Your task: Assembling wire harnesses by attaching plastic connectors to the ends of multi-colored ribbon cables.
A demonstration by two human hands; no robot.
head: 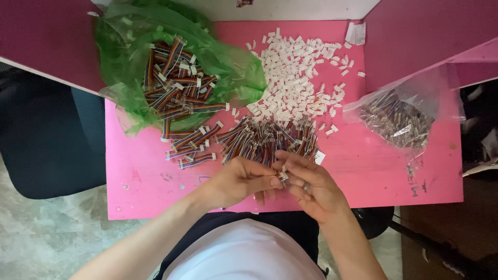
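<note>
My left hand (239, 180) and my right hand (309, 184) meet at the near edge of a pink table (363, 176). Together they pinch one short multicoloured ribbon cable (282, 177) with a small white connector at its end. Just beyond my fingers lies a heap of loose ribbon cables (267, 140). Farther back spreads a pile of small white plastic connectors (298, 78). A few finished cables with white ends (192, 145) lie to the left of the heap.
An open green plastic bag (233, 67) at the back left holds several more connector-tipped cables. A clear plastic bag of cables (399, 119) sits at the right edge. Dark pink partition walls (46, 36) flank the table. A dark chair (46, 140) stands left.
</note>
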